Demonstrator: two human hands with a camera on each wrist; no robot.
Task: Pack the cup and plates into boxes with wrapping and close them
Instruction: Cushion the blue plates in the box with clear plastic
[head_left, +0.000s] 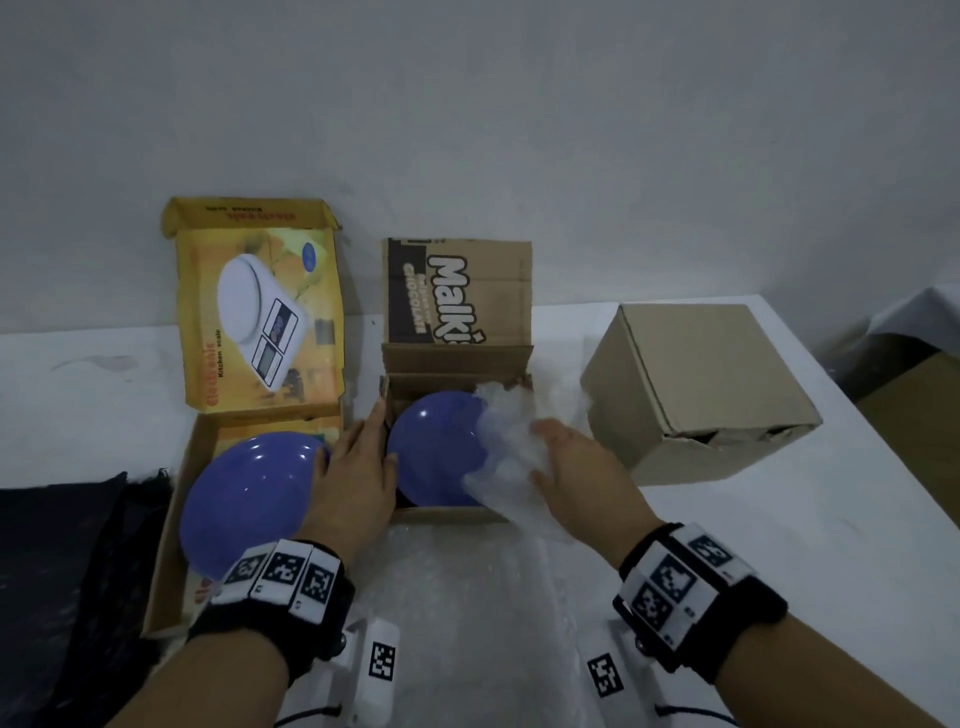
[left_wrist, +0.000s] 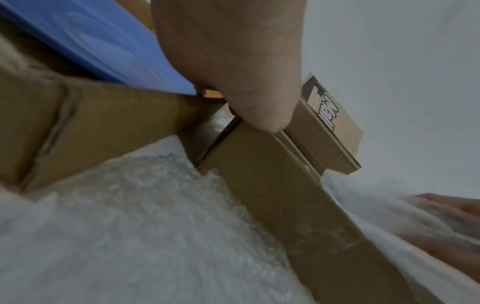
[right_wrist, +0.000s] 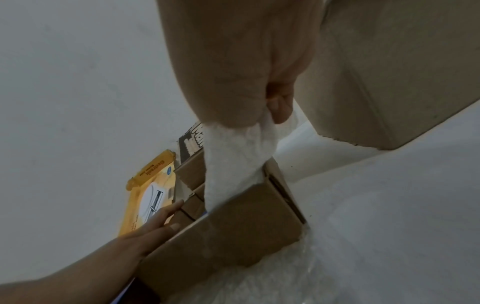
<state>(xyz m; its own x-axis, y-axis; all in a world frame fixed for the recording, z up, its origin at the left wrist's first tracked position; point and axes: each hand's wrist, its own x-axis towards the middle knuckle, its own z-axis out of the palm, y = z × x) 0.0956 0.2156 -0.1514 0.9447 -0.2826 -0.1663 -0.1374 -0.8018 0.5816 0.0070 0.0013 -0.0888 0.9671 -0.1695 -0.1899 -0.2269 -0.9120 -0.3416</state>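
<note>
- You have three boxes on the table (head_left: 779, 545): a yellow box (head_left: 260, 322) lettered "Kitchen scale" toward the left edge, a brown box (head_left: 457, 291) printed "Malki" and "CHOCOLATE" mid-table, and a plain closed box (head_left: 696, 389) toward the right edge.
- Two blue plates: one plate (head_left: 249, 499) in the yellow box, a second plate (head_left: 436, 457) in the brown one.
- Your left hand (head_left: 358, 478) rests straight-fingered on the brown box's left wall.
- Your right hand (head_left: 576, 467) pinches bubble wrap (head_left: 504, 447) over the second plate.
</note>
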